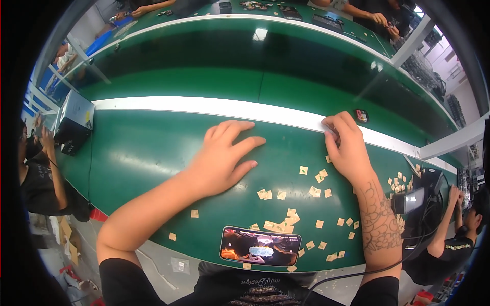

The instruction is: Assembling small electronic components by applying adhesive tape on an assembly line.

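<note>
My left hand (219, 159) rests on the green tabletop (148, 148) with its fingers apart, holding nothing. Over by the white rail (214, 107), my right hand (347, 143) is closed, thumb and fingers curled toward each other. Something small and greyish may be between its fingertips, but I cannot make out what. Small beige square pieces (315, 192) lie scattered across the table between and below my hands. Close to my body a phone (260, 247) lies flat, its screen lit with a colourful picture.
A dark box-shaped device (74, 122) stands at the left end. Beyond the rail lies a small black and red object (361, 116). At the right are a black device (429, 188) with cables and more beige squares. Other people work at the left, right and far side.
</note>
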The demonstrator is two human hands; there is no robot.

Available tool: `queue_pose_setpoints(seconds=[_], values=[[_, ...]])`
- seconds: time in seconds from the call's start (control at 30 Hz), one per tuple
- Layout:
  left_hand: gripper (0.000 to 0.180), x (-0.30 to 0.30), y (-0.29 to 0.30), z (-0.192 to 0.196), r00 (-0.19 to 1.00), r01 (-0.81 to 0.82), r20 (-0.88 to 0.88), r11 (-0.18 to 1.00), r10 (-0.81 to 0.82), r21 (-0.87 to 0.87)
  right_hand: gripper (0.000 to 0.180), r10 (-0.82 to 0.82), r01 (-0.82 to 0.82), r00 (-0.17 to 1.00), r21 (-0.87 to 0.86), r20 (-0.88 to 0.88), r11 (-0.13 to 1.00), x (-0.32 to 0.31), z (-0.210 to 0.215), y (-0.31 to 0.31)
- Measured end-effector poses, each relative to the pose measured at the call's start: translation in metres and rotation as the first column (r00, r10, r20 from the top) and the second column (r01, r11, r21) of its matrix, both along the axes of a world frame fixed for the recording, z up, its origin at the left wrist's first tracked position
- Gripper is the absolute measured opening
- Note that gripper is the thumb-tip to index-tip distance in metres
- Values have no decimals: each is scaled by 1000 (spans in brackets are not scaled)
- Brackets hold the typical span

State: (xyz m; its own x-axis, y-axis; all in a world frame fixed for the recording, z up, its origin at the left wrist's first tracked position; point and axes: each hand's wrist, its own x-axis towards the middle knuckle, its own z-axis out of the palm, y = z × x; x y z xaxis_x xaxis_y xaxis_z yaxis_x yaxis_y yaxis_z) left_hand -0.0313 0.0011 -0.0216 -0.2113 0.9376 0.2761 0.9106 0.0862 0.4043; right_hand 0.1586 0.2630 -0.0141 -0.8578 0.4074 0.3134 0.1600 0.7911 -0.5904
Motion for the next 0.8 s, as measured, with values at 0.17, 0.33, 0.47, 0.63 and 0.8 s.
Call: queue_pose_setpoints(seconds=[0.17,0.33,0.47,0.63,0.8], values=[[51,-65,-5,-2,825,-318,-446,937,348,143,12,27,-26,997,12,-77,1000,1,-7,8],[59,-210,-57,-33,400,-785,-434,546,807,294,10,44,-52,990,-54,-138,997,-4,-8,6],[58,-256,-66,-37,439,-898,-149,427,886,-107,11,58,-66,991,-58,-122,996,-4,-10,7],[64,-264,-58,-45,409,-908,-211,418,888,-1,12,53,-59,994,-56,-97,997,-3,-9,10],[70,-286,-49,-39,283,-953,-276,302,918,27,12,55,-61,994,-63,-98,996,-3,-9,8]])
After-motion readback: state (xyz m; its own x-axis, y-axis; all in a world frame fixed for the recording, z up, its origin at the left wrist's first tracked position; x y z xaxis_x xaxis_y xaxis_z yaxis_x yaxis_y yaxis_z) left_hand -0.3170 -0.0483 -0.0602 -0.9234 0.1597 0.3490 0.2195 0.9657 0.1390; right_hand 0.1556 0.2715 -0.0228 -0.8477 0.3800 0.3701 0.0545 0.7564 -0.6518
